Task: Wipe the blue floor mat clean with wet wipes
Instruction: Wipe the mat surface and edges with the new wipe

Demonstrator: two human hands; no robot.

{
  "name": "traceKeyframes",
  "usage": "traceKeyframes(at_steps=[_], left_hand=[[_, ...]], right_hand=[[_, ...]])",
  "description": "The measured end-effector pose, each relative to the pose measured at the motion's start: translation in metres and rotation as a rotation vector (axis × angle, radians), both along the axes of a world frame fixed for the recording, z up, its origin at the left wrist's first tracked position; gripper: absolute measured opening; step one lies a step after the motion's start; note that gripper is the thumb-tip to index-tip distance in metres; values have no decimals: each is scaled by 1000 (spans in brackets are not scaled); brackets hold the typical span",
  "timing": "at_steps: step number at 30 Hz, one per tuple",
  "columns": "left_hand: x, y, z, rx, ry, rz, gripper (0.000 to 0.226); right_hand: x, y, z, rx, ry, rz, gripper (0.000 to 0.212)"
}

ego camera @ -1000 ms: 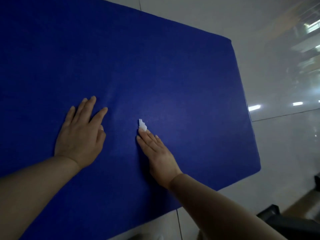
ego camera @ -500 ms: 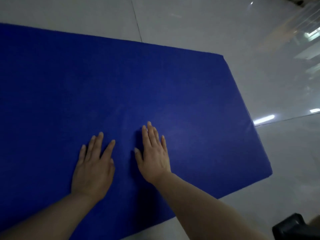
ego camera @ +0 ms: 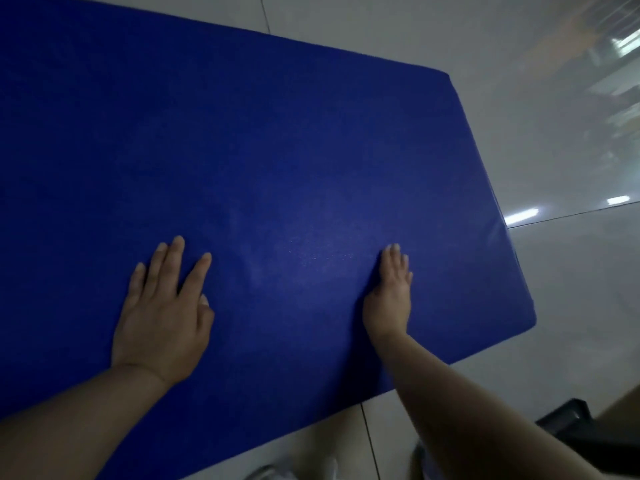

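— Glossy pale floor tiles (ego camera: 554,306) carry the blue mat (ego camera: 277,150), right?
— Yes, spread flat. Left hand (ego camera: 162,317) presses palm-down on the mat's near part, fingers straight.
— And the right hand (ego camera: 389,292)?
— Flat too, nearer the mat's right edge; no wipe shows beneath it.
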State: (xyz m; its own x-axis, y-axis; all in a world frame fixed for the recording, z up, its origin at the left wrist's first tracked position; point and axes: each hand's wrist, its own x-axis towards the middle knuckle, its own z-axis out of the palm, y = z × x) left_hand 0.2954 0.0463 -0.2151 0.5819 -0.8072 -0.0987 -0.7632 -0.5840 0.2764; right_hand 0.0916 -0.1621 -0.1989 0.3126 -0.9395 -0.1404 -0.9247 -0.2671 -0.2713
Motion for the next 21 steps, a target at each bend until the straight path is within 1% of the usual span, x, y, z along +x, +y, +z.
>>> traceKeyframes(at_steps=[2, 5, 6, 7, 8, 9, 10, 12, 14, 15, 16, 17, 18, 19, 21], left_hand=[[0, -1, 0, -1, 1, 1, 58], [0, -1, 1, 4, -18, -2, 59], [1, -1, 1, 7, -18, -2, 59], [1, 0, 1, 10, -12, 0, 59], [0, 0, 1, 10, -4, 3, 60], [0, 0, 1, 10, -1, 6, 60], [0, -1, 1, 9, -3, 8, 59], [-1, -1, 0, 4, -9, 6, 59], [0, -2, 0, 3, -14, 4, 58], [0, -2, -1, 5, -14, 4, 58], [0, -2, 0, 5, -11, 6, 58], [-1, -2, 0, 0, -3, 9, 59], [-2, -2, 1, -5, 4, 10, 59], [-2, -2, 1, -8, 8, 10, 59], [-1, -2, 1, -13, 11, 11, 60]], right_hand=[[22, 32, -6, -22, -63, 311, 82], [34, 69, -7, 75, -88, 815, 77], [31, 69, -6, 89, -73, 956, 75], [24, 62, -5, 88, -59, 1033, 76], [15, 51, -5, 79, -51, 1021, 80], [5, 37, -5, 60, -40, 932, 86], [-7, 22, -4, 33, -34, 788, 88], [-36, -12, 1, -22, -9, 436, 83], [-63, -36, 7, -26, 39, 128, 79], [-72, -39, 7, -27, 47, 21, 78], [-75, -34, 6, -35, 40, -37, 78], [-74, -21, 2, -53, 29, -29, 78], [-68, -3, -2, -73, 15, 44, 78], [-60, 20, -6, -74, -9, 164, 75], [-41, 64, -9, -8, -59, 453, 72]])
